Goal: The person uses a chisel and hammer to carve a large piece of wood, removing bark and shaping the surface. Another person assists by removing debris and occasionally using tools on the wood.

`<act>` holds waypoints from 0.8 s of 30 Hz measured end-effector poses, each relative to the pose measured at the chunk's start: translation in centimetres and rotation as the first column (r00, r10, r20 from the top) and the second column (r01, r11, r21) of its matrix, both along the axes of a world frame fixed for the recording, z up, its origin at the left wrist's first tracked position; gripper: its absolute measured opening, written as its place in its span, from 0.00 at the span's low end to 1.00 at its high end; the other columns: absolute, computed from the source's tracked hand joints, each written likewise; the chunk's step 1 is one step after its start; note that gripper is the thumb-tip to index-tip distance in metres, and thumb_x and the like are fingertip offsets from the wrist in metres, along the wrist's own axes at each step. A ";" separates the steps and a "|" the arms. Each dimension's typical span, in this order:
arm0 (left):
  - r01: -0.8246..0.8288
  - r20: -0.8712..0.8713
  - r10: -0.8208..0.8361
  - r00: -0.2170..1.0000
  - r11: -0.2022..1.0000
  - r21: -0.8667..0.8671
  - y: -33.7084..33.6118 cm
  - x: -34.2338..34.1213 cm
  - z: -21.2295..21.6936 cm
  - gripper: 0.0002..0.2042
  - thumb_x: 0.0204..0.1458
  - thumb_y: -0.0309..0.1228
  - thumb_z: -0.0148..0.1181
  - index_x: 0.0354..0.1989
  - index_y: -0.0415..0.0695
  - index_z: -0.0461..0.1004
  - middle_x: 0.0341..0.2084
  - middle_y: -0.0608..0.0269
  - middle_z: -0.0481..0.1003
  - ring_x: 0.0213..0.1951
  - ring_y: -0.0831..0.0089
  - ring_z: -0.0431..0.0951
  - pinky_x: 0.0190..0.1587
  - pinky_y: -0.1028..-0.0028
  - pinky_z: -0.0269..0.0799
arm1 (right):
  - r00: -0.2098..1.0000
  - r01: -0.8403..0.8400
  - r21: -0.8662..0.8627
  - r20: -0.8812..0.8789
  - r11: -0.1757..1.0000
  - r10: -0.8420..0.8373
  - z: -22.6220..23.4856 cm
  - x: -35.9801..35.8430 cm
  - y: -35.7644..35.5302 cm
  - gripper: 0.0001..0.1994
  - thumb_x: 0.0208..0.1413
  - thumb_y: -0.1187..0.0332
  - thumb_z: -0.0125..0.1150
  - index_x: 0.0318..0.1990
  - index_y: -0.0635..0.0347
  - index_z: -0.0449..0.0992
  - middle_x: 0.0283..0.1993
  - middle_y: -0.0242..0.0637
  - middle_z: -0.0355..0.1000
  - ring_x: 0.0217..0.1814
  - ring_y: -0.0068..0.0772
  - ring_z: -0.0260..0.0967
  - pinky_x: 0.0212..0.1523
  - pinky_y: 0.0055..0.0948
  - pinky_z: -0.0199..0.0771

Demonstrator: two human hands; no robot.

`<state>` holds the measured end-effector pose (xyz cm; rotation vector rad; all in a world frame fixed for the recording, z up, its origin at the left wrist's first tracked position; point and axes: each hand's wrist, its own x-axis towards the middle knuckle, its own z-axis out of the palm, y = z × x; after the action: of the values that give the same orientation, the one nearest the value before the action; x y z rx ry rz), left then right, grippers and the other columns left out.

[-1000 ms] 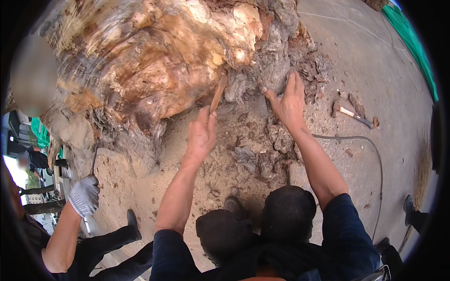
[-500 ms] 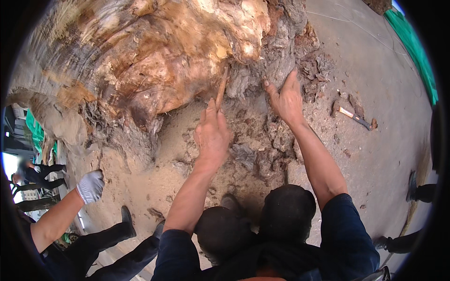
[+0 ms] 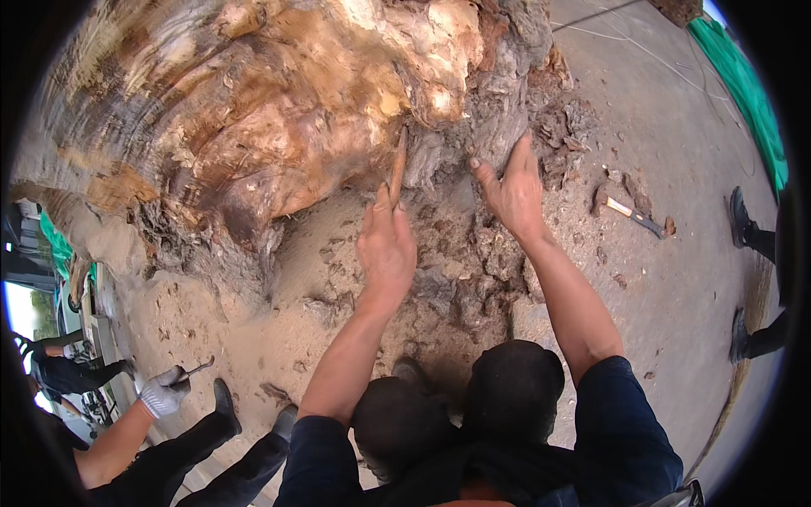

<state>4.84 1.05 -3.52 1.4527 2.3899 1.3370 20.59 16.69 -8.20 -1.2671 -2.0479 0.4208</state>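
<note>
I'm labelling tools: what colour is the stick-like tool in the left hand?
The stick-like tool is brown, seen best in the head view.

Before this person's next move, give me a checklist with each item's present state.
1. Left hand gripping the brown stick-like tool: ok, closed around its lower end.
2. Tool tip touching the large piece of wood: cannot tell, depth is unclear.
3. Right hand clear of the tool: ok, open, apart to the right.
4. Both hands gloved: not ok, bare.
5. Hammer away from both hands: ok, on the ground at right.
6. Co-worker's gloved hand clear: ok, far left.
</note>
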 end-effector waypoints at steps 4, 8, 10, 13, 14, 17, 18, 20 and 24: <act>0.019 -0.073 -0.020 0.997 1.000 -0.021 -0.1 -0.8 0.1 0.18 0.63 0.23 0.57 0.60 0.29 0.74 0.36 0.39 0.81 0.31 0.53 0.84 0.33 0.60 0.78 | 0.999 0.028 -0.056 0.029 0.998 -0.027 0.0 -0.1 -0.3 0.54 0.63 0.45 0.64 0.72 0.89 0.40 0.60 0.77 0.64 0.60 0.70 0.66 0.59 0.53 0.72; 0.072 -0.251 -0.127 0.960 0.973 -0.217 0.2 -4.1 5.1 0.17 0.61 0.26 0.61 0.57 0.32 0.76 0.39 0.34 0.81 0.34 0.45 0.85 0.36 0.54 0.81 | 0.996 0.077 0.073 0.034 0.994 -0.080 -1.3 -0.4 0.1 0.54 0.63 0.45 0.63 0.72 0.89 0.41 0.60 0.77 0.64 0.61 0.72 0.66 0.60 0.54 0.71; 0.063 -0.379 -0.158 0.912 0.966 -0.252 0.0 -5.3 5.7 0.17 0.61 0.26 0.60 0.57 0.33 0.77 0.39 0.35 0.81 0.34 0.44 0.85 0.36 0.54 0.81 | 0.995 0.097 0.015 0.017 0.995 -0.097 -0.3 -0.9 0.2 0.55 0.63 0.44 0.62 0.73 0.88 0.40 0.65 0.80 0.60 0.68 0.74 0.62 0.67 0.54 0.66; 0.129 -0.323 -0.205 0.924 0.962 -0.240 -0.1 -6.3 6.1 0.15 0.62 0.26 0.59 0.55 0.34 0.78 0.38 0.35 0.81 0.35 0.43 0.85 0.39 0.52 0.80 | 0.998 0.061 -0.222 -0.019 0.973 -0.066 2.0 -0.7 -0.5 0.55 0.63 0.43 0.63 0.73 0.87 0.40 0.67 0.82 0.58 0.70 0.74 0.61 0.70 0.52 0.63; 0.159 -0.250 -0.213 0.945 0.963 -0.219 -0.1 -6.2 6.3 0.14 0.62 0.27 0.59 0.54 0.35 0.78 0.38 0.35 0.81 0.36 0.42 0.84 0.39 0.52 0.80 | 0.998 0.060 -0.136 -0.006 0.989 -0.062 0.9 -0.6 0.2 0.54 0.63 0.44 0.63 0.74 0.86 0.41 0.65 0.80 0.60 0.67 0.73 0.64 0.67 0.51 0.66; 0.171 -0.004 -0.176 0.984 0.962 -0.213 0.0 -4.1 5.7 0.13 0.62 0.26 0.58 0.52 0.34 0.78 0.37 0.35 0.81 0.37 0.41 0.84 0.41 0.50 0.79 | 0.998 0.051 -0.204 -0.033 0.978 -0.059 2.0 -1.0 -0.2 0.53 0.63 0.45 0.64 0.74 0.85 0.41 0.65 0.79 0.61 0.65 0.74 0.66 0.66 0.51 0.67; 0.167 0.085 -0.151 0.985 0.962 -0.218 0.2 -3.0 5.3 0.13 0.62 0.26 0.57 0.52 0.34 0.77 0.37 0.35 0.81 0.38 0.40 0.83 0.41 0.49 0.79 | 0.996 0.069 -0.221 -0.038 0.973 -0.079 2.0 -1.0 -0.2 0.52 0.63 0.46 0.64 0.74 0.83 0.42 0.65 0.79 0.61 0.67 0.74 0.65 0.67 0.52 0.67; 0.089 -0.060 -0.105 0.993 0.971 -0.223 0.6 -2.0 3.8 0.14 0.62 0.25 0.56 0.54 0.33 0.76 0.38 0.36 0.80 0.37 0.41 0.84 0.41 0.50 0.79 | 0.994 0.108 -0.094 -0.023 0.990 -0.111 0.3 -0.7 0.4 0.49 0.63 0.45 0.64 0.72 0.81 0.49 0.62 0.77 0.67 0.63 0.72 0.69 0.64 0.51 0.70; 0.083 -0.248 -0.157 0.956 0.955 -0.286 0.3 -4.9 3.1 0.17 0.62 0.25 0.57 0.57 0.33 0.72 0.42 0.38 0.80 0.36 0.43 0.84 0.39 0.52 0.81 | 0.993 0.101 0.003 -0.059 0.995 -0.101 0.1 -0.9 0.0 0.46 0.62 0.44 0.64 0.69 0.81 0.55 0.57 0.75 0.72 0.59 0.74 0.72 0.59 0.53 0.72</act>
<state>-0.05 1.33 -0.40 1.7564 2.4655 0.7873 19.74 16.66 -8.12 -1.3324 -1.9253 0.4001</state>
